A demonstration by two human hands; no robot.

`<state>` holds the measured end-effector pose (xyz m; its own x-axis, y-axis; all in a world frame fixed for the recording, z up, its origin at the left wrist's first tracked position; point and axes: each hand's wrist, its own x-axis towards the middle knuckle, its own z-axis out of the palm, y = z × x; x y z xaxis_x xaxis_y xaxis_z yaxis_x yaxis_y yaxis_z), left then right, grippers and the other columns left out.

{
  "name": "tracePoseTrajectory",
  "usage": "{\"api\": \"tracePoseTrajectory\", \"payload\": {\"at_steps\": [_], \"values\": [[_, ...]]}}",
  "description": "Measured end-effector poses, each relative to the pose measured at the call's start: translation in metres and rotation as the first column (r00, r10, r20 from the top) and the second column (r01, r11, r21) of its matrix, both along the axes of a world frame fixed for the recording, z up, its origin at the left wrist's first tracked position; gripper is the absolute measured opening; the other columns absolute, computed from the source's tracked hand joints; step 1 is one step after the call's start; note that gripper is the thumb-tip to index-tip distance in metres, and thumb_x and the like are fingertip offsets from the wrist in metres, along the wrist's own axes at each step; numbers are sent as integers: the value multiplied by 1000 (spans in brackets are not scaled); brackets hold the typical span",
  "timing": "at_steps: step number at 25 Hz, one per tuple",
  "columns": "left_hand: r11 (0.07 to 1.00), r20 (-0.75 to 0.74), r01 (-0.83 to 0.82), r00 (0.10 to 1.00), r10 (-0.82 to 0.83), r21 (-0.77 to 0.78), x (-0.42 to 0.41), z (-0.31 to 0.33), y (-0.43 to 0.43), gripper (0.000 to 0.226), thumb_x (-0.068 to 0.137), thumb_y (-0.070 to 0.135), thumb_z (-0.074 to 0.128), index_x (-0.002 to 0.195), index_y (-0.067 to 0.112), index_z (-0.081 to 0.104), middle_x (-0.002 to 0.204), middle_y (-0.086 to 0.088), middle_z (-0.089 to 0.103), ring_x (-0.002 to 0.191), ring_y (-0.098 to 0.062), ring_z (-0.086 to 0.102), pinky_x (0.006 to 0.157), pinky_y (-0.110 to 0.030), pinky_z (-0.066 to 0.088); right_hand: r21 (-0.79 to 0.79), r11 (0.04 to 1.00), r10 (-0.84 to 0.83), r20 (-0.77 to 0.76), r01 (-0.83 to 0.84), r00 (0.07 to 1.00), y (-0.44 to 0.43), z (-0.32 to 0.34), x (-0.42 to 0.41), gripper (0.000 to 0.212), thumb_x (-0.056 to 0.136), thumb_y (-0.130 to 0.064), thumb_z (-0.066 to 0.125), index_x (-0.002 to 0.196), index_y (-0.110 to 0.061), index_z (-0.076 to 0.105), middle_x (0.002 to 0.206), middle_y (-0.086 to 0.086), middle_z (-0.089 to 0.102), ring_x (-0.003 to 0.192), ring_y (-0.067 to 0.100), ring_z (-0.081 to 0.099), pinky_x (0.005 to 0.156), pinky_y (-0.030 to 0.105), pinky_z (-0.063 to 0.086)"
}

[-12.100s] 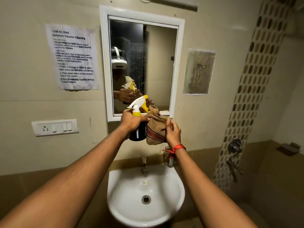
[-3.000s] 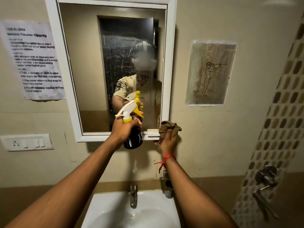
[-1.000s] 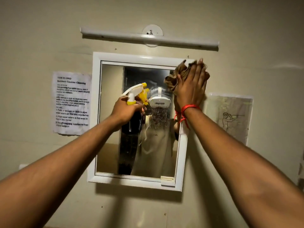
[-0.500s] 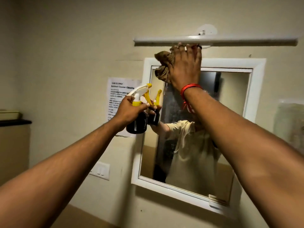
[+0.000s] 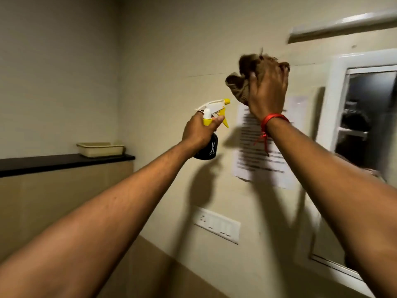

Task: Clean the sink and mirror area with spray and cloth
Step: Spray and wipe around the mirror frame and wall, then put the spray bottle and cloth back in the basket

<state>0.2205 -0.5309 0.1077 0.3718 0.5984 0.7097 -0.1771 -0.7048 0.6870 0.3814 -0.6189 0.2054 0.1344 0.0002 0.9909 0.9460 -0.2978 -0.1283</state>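
A crumpled brown cloth [image 5: 239,87] was bunched in the right grip [image 5: 268,93], a bare hand raised high with its fingers curled over the fabric. The cloth was in front of the beige wall [image 5: 171,50], left of the mirror and above a printed paper notice [image 5: 272,160]; motion blur made it impossible to tell whether the cloth touched the wall. A red thread [image 5: 274,119] was tied round that wrist, with loose ends hanging down. Lower and to the left, the left grip [image 5: 198,132], also a bare hand, was wrapped round the neck of a spray bottle [image 5: 207,148], holding it upright. The bottle had a black body with a small scissors mark, a white trigger head and a yellow nozzle pointing right towards the notice. Bottle and cloth were near each other but apart. At the right edge stood the mirror [image 5: 369,117] in a white frame, its glass dark and blurred. A long white light fitting [image 5: 343,24] ran along the wall above it. Below the notice, a white switch plate [image 5: 217,224] was set in the wall. Far to the left, a dark surface [image 5: 64,162] ran along the side wall, and a shallow beige tray [image 5: 101,148] sat on it near the corner. Both bare forearms reached in from the bottom of the view.
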Motion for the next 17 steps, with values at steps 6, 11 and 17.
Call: {"api": "tracePoseTrajectory", "payload": {"at_steps": [6,11,17], "values": [[996,-150,-78,986,70,-47,-99,-31,153,21,94,14,58,113,22,56,87,4,52,81,-18,50,74,-30,40,371,735,677,-424,-567,601,211,-137,-83,45,93,-43,42,121,-12,59,119,7,67,114,26,61,100,43,47],[964,-117,-237,968,223,-119,-170,-59,261,22,86,14,69,107,14,62,93,0,63,84,-17,57,82,-35,49,225,696,678,-519,-682,520,329,-188,-130,26,90,-20,47,109,-15,62,114,6,68,112,28,60,100,46,46],[851,-10,-495,865,501,-177,-193,-69,367,43,76,19,83,117,15,73,113,-2,76,105,-21,71,96,-40,57,153,601,730,-505,-784,461,443,-189,-145,22,86,-35,45,98,-27,63,103,-1,71,103,27,63,90,48,51]]}}
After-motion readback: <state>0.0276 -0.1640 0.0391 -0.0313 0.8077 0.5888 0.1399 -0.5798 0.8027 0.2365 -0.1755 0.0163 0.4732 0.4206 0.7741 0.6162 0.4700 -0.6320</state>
